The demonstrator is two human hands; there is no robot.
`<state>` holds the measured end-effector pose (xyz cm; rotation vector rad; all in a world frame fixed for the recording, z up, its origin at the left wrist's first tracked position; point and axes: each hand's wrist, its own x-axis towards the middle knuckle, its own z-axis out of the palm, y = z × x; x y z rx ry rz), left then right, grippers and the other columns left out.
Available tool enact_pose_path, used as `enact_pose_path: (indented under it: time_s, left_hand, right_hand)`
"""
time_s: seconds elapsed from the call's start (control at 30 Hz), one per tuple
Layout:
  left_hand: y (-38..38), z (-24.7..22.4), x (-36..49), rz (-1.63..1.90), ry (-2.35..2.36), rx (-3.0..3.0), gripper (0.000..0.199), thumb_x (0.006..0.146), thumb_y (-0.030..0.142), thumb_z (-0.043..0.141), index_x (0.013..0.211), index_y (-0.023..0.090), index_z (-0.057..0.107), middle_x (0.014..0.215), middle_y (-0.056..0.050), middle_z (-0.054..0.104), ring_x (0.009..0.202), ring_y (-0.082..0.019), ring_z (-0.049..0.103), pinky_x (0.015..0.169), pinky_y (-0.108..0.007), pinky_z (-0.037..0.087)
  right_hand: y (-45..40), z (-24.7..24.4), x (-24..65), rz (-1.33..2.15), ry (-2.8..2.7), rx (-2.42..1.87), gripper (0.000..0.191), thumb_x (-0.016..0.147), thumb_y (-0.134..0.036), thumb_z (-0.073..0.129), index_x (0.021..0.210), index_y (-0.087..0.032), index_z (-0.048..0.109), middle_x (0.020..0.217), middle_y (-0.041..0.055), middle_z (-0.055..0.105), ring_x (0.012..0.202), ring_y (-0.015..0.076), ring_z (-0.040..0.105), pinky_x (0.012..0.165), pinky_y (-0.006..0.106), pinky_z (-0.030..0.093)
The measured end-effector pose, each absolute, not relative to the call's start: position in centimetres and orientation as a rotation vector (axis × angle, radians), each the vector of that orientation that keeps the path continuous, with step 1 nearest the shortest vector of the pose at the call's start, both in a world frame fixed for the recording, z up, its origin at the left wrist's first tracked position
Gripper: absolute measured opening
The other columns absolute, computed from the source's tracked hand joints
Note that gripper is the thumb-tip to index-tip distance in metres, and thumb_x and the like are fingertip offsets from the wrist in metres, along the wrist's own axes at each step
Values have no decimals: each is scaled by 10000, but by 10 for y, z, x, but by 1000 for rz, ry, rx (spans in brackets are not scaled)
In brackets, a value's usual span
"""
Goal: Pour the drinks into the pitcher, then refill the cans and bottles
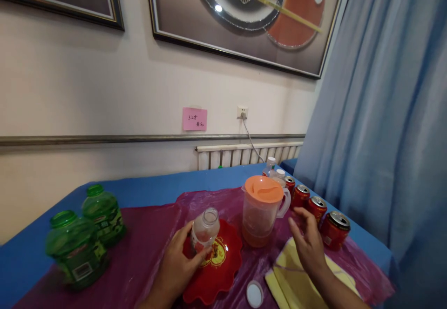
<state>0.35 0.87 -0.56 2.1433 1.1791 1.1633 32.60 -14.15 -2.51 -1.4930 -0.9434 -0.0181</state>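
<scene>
My left hand (185, 258) is wrapped round a small clear bottle (206, 229) with no cap on its mouth, held above a red scalloped plate (228, 272). My right hand (309, 244) has its fingers apart and holds nothing; it is over a folded yellow cloth (293, 281), just right of a clear plastic pitcher (256, 220). The pitcher has an orange lid (263, 189), a handle on its right side and some amber liquid at the bottom. A white cap (254, 295) lies on the purple sheet, near the plate's right edge.
Two green bottles (77, 253) stand at the left. Several red cans (335, 230) line the right side, with clear white-capped bottles (271, 165) behind the pitcher. A purple plastic sheet (146, 234) covers part of the blue tablecloth (150, 186). A blue curtain (377, 113) hangs at right.
</scene>
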Motion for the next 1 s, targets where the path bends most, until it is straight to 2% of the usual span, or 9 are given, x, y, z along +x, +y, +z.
enact_pose_path:
  time_s: [0.1, 0.2, 0.3, 0.4, 0.5, 0.6, 0.83, 1.0]
  left_hand:
    - [10, -8, 2, 1196, 1132, 2202, 604, 722, 487, 764, 1239, 203, 638, 1264, -133, 715, 1164, -335, 683, 1013, -499, 543]
    - [11, -11, 2, 1229, 1096, 2245, 607, 731, 497, 766, 1253, 214, 637, 1270, -120, 712, 1164, -326, 684, 1009, -482, 554]
    - [11, -12, 2, 1255, 1079, 2270, 622, 714, 521, 778, 1246, 228, 646, 1222, -106, 733, 1112, -326, 704, 976, -475, 575]
    - [10, -13, 1, 1281, 1093, 2283, 608, 709, 518, 780, 1230, 230, 656, 1201, -102, 743, 1086, -329, 713, 961, -478, 581]
    - [7, -12, 1, 1274, 1076, 2309, 590, 742, 506, 759, 1246, 222, 644, 1191, -104, 743, 1076, -317, 714, 940, -458, 591]
    - [5, -9, 1, 1273, 1064, 2330, 574, 767, 515, 739, 1244, 214, 637, 1193, -109, 738, 1080, -310, 709, 927, -440, 594]
    - [-1, -3, 2, 1209, 1086, 2412, 542, 754, 501, 751, 1217, 240, 650, 1179, -88, 746, 1056, -311, 703, 918, -441, 572]
    - [-3, -3, 2, 1144, 1139, 2439, 563, 738, 501, 764, 1220, 233, 653, 1178, -95, 750, 1081, -336, 685, 999, -523, 500]
  right_hand:
    - [-110, -3, 351, 141, -843, -1423, 596, 858, -630, 633, 1227, -170, 553, 1227, 148, 646, 1096, 274, 627, 896, 378, 520]
    - [-90, 7, 358, 340, -821, -1318, 513, 801, -660, 687, 993, -187, 645, 967, 63, 707, 942, 244, 631, 816, 323, 502]
    - [-81, 8, 357, 484, -802, -1216, 506, 762, -702, 697, 726, -206, 599, 666, -11, 610, 678, 184, 556, 644, 287, 460]
    - [-74, 8, 354, 539, -782, -1167, 556, 732, -737, 696, 635, -222, 509, 536, -60, 452, 514, 127, 412, 507, 265, 376]
    - [-65, 11, 349, 565, -746, -1132, 604, 694, -755, 713, 596, -239, 413, 499, -96, 322, 452, 92, 300, 455, 250, 326]
    - [-56, 20, 344, 575, -737, -1126, 637, 667, -769, 723, 574, -247, 369, 483, -106, 283, 429, 80, 261, 427, 243, 296]
    - [-55, 70, 349, 566, -825, -1167, 636, 663, -734, 763, 541, -240, 380, 458, -105, 292, 404, 68, 234, 399, 232, 216]
    - [-61, 117, 349, 454, -1041, -1293, 605, 691, -705, 765, 539, -222, 433, 467, -83, 337, 439, 79, 279, 430, 237, 216]
